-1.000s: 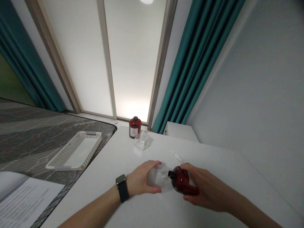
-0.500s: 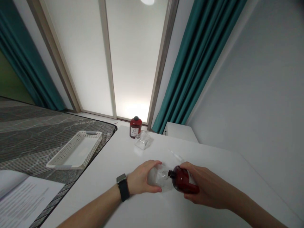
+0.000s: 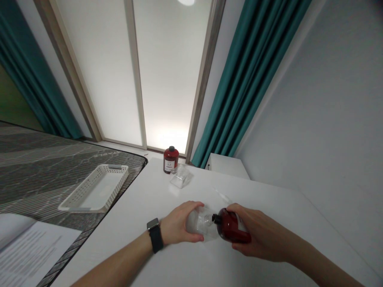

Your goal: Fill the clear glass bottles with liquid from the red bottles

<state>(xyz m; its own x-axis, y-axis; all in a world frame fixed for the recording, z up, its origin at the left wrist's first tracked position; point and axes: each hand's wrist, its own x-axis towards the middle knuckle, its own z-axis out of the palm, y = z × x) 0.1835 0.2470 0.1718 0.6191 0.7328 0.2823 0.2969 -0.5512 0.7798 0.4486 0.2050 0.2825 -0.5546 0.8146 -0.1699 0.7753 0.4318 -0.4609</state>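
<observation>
My left hand (image 3: 181, 224) is wrapped around a clear transparent bottle (image 3: 201, 221) on the white table. In my right hand (image 3: 254, 231) is a dark red bottle (image 3: 229, 226), tipped on its side with its black neck pointing left. That neck is right at the mouth of the clear bottle; I cannot tell whether they touch or whether liquid is flowing. A second red bottle (image 3: 170, 160) with a black cap and a white label stands upright at the table's far edge. Beside it lies a crumpled clear plastic piece (image 3: 181, 176).
To the left, a white perforated basket (image 3: 115, 195) sits on a grey marbled table, with an open booklet (image 3: 42, 251) nearer me. A thin clear item (image 3: 222, 196) lies on the white table (image 3: 143, 255) beyond my hands. A white cabinet (image 3: 229, 165) stands behind the table.
</observation>
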